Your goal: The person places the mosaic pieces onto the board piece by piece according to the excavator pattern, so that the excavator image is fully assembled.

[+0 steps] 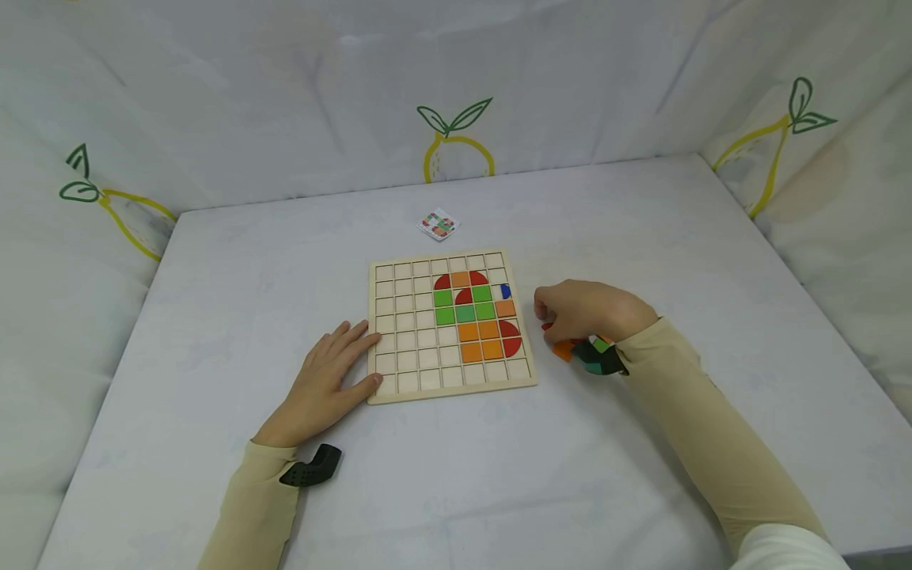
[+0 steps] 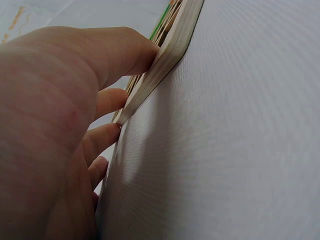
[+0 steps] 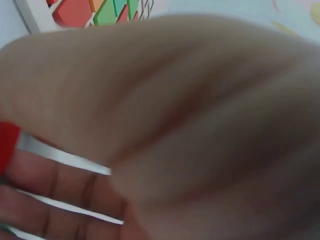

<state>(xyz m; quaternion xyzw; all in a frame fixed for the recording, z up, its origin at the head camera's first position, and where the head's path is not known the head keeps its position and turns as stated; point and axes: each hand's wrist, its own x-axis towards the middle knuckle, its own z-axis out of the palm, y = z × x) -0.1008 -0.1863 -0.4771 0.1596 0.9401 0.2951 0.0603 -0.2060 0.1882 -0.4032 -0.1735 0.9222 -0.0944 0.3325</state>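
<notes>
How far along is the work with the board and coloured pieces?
Done: coloured pieces already sit in squares on the right of the board. In hand: the left hand touches the board's edge; a red piece shows at the right hand, grip unclear. Remaining: probably the loose pieces beside the board; the card is too small to compare.

Pale grid board (image 1: 427,339), partly tiled, flat at mid-frame
Green squares (image 1: 445,316), orange squares (image 1: 469,332), curved red pieces (image 1: 511,347) and one blue piece (image 1: 506,291) sit in its middle and right cells; loose coloured pieces (image 1: 563,351) lie right of centre.
</notes>
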